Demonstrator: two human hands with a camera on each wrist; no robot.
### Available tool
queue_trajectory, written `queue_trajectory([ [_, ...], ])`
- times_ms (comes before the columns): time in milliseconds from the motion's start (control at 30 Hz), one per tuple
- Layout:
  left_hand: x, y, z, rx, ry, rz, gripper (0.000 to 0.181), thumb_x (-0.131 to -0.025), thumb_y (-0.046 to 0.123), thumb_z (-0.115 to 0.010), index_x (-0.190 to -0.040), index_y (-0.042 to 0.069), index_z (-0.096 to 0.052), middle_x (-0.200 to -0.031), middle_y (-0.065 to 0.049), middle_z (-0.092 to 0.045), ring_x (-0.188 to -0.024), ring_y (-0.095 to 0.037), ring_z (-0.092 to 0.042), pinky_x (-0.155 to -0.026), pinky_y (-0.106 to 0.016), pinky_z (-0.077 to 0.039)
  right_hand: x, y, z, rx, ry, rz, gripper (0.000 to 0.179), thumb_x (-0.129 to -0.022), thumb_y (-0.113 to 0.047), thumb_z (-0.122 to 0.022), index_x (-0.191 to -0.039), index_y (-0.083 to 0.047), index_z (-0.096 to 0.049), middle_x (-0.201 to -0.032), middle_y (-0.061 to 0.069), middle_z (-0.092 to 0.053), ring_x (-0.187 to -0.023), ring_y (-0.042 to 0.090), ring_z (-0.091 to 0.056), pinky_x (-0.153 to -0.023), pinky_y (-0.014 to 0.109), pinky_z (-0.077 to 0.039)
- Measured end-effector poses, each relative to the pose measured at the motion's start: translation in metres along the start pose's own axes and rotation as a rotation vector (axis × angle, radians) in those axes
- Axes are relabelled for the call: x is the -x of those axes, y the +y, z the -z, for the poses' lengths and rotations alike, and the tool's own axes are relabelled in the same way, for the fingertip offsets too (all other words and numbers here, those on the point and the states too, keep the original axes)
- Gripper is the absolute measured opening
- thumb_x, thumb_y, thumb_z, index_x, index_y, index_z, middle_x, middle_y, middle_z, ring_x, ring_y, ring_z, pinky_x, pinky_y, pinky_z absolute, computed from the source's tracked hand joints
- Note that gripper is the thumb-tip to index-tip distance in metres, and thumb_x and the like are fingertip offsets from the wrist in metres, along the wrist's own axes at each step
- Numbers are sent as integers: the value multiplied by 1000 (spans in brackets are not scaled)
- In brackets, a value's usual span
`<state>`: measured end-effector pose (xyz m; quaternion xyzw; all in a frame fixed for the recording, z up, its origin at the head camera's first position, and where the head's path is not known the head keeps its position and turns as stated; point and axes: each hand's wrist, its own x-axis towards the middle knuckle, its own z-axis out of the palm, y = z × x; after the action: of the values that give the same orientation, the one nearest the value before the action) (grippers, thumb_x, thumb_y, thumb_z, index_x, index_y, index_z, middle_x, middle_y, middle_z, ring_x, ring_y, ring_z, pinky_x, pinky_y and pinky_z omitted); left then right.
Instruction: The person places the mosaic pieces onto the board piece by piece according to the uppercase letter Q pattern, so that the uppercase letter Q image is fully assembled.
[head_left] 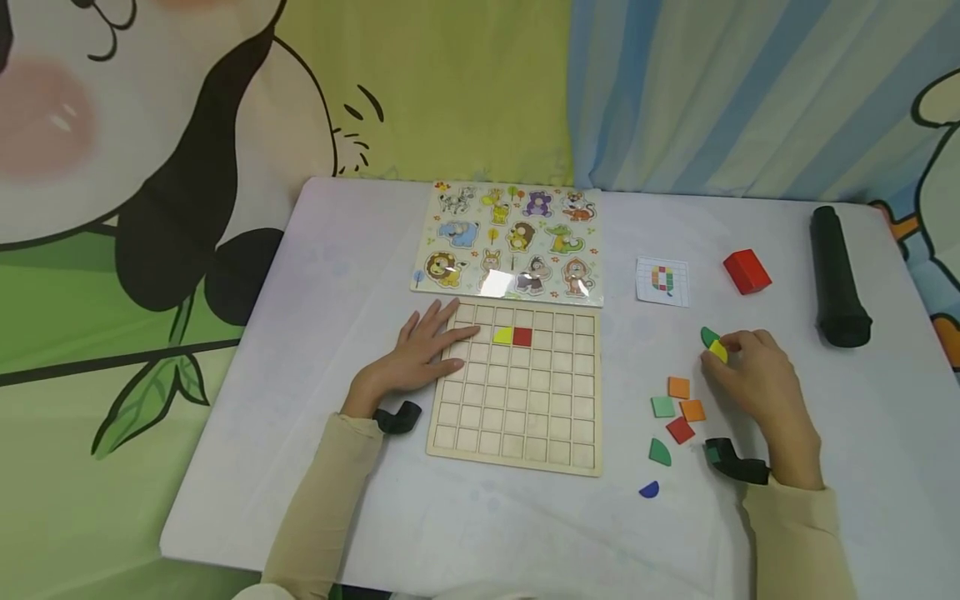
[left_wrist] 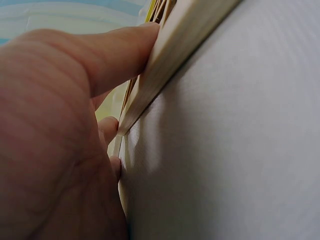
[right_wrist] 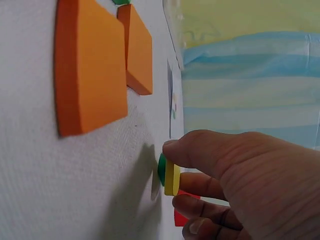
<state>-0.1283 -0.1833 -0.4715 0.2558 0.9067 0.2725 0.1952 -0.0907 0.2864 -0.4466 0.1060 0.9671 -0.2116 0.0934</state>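
My left hand [head_left: 411, 358] rests with spread, fairly straight fingers on the left edge of a wooden grid board [head_left: 517, 433]. In the left wrist view its thumb [left_wrist: 125, 52] touches the board's side. A yellow tile [head_left: 502, 335] and a red square tile [head_left: 522, 337] sit side by side in the board's second row. Right of the board, my right hand [head_left: 765, 383] pinches another yellow tile [right_wrist: 171, 179] between thumb and fingers. Just beyond that tile is a green piece [head_left: 708, 336], partly hidden behind it in the right wrist view.
Loose orange tiles [head_left: 678, 387], a light green square [head_left: 663, 407], a red square [head_left: 680, 430], a green quarter-round [head_left: 660, 452] and a blue half-round [head_left: 649, 490] lie right of the board. Behind are an animal puzzle [head_left: 504, 242], pattern card [head_left: 662, 292], red block [head_left: 747, 272] and black cylinder [head_left: 838, 279].
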Motion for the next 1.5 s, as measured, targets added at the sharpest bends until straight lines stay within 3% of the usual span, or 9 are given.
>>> queue_trajectory([
  [333, -2, -4, -1, -10, 3, -16, 55, -100, 37, -52, -152, 26, -36, -166, -7, 2, -151, -30, 13, -117, -54, 10, 0, -20, -3, 19, -72, 36, 52, -90, -28, -67, -123, 10, -52, -124, 32, -43, -105, 47, -45, -86, 60, -50],
  [667, -1, -4, -2, -15, 3, -5, 55, -100, 40, -51, -152, 27, -36, -166, -7, 2, -151, -29, 14, -117, -54, 9, -3, -49, -9, 52, -87, 143, 49, -90, -29, -67, -121, 7, -56, -121, 28, -47, -97, 41, -51, -81, 54, -53],
  [1133, -3, -5, -2, -29, -5, -12, 56, -100, 40, -51, -152, 27, -36, -166, -6, 3, -151, -29, 14, -117, -54, 10, -7, -95, -24, 70, -130, 279, 44, -91, -25, -66, -120, 7, -58, -119, 23, -52, -97, 37, -54, -87, 52, -50],
  [1500, -2, -7, -1, -27, -2, -15, 56, -100, 40, -51, -152, 27, -35, -166, -5, 3, -151, -28, 14, -117, -53, 10, -8, -129, -33, 75, -154, 378, 41, -92, -25, -66, -119, 5, -59, -117, 20, -53, -93, 34, -58, -81, 49, -51],
])
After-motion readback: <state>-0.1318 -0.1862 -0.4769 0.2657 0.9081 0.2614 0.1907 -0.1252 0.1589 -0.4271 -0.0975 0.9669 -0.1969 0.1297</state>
